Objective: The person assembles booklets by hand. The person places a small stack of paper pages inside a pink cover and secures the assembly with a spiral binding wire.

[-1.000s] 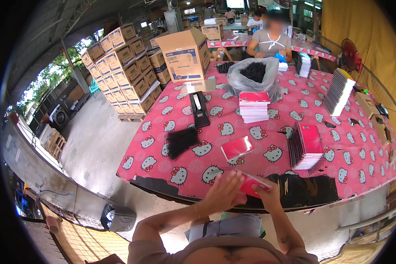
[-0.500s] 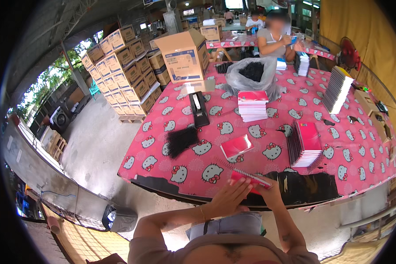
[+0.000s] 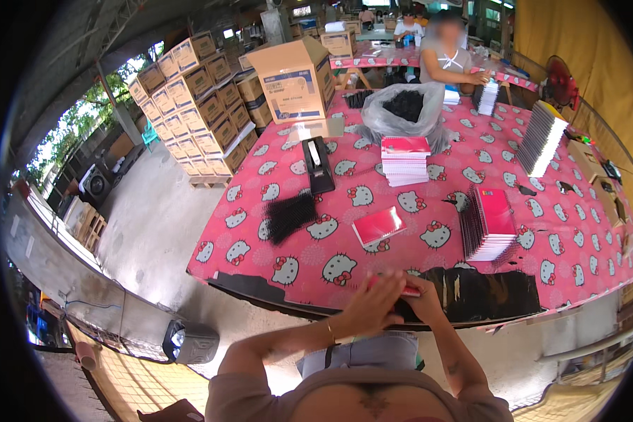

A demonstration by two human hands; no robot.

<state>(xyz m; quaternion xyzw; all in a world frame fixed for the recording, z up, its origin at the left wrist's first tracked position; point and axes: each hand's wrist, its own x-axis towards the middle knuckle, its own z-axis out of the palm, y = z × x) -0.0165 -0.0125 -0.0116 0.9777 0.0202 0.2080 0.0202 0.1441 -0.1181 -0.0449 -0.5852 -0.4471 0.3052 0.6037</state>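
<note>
At the table's near edge, both my hands are on a small red notebook (image 3: 411, 290), mostly hidden by them. My right hand (image 3: 424, 301) is closed round its right end. Across the left part lies my left hand (image 3: 374, 307), fingers together and pressed on the notebook, slightly blurred. Just beyond, a loose red notebook (image 3: 378, 226) rests flat on the pink patterned cloth (image 3: 295, 285). Right of it stands a stack of spiral notebooks (image 3: 491, 224) with red covers. A bunch of black spiral coils (image 3: 290, 216) lies to the left.
Farther back are a pile of red-covered pads (image 3: 405, 162), a black tool (image 3: 318, 165), a plastic bag (image 3: 380, 119) of black coils and an open carton (image 3: 292, 88). A tall notebook stack (image 3: 540, 139) stands right. A co-worker (image 3: 446, 60) sits across the table.
My left hand has shifted up over the notebook and covers more of it. The coil that stuck out at its left end no longer shows. The co-worker's hands have lowered to a notebook stack.
</note>
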